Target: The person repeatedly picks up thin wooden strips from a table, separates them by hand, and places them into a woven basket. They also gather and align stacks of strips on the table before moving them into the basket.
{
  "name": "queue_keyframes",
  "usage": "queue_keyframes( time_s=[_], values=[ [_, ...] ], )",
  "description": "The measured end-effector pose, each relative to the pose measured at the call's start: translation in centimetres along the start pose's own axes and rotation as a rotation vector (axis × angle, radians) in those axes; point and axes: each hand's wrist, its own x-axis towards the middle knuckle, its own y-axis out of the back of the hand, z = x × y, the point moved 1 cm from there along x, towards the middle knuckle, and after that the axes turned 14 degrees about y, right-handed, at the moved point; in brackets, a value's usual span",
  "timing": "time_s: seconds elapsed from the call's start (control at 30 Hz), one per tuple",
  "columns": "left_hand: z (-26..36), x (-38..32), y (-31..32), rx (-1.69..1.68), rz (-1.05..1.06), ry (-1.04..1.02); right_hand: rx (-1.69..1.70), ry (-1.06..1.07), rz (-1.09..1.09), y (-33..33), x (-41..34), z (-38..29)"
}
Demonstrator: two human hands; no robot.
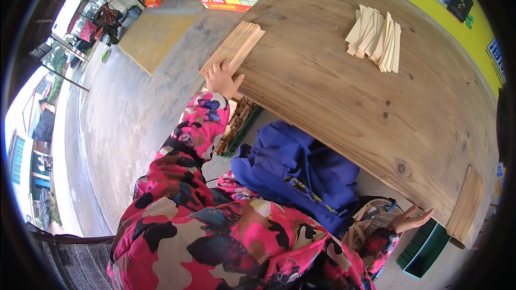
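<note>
My left hand rests with spread fingers on the near end of a neat stack of thin wooden slats. That stack lies along the left edge of the wooden table. My right hand is at the table's near edge on the right, palm turned up and fingers apart, with nothing in it. Just right of it, a second stack of slats lies at the table's right end. Farther back, a loose, fanned pile of pale flat wooden strips lies on the tabletop.
Below the left edge stands a green crate filled with wood pieces. A green plastic bin stands under the right end, beside a round basket holding wood strips. Blue cloth covers my lap. A yellow poster wall borders the table's far side.
</note>
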Motion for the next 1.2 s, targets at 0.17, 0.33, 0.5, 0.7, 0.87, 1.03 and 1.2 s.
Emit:
queue_keyframes(
  time_s=[0.17, 0.33, 0.5, 0.7, 0.87, 1.03, 1.2],
  values=[
    [-0.5, 1.8, -0.6, 0.013, -0.018, -0.075, 0.155, -0.104, -0.047, 0.8, 0.0, -4.2],
    [0.6, 3.6, 0.0, 0.143, -0.179, -0.152, 0.120, -0.074, -0.125, 1.2, 0.0, -5.7],
    [0.6, 3.5, -0.7, 0.060, -0.076, -0.108, 0.139, -0.096, -0.212, 0.9, 0.0, -6.3],
    [0.1, 2.7, -1.4, 0.024, 0.064, -0.056, 0.210, -0.102, -0.293, 0.9, -0.7, -6.9],
    [0.8, 2.0, -0.9, -0.075, 0.024, -0.006, 0.198, -0.093, -0.313, 1.0, -1.3, -7.7],
    [1.0, 2.4, -0.7, 0.044, 0.034, -0.104, 0.211, -0.079, -0.317, 1.1, -1.8, -8.0],
    [1.1, 3.9, -1.0, 0.172, -0.053, -0.177, 0.230, -0.118, -0.299, 1.3, -2.7, -7.9]
  ],
)
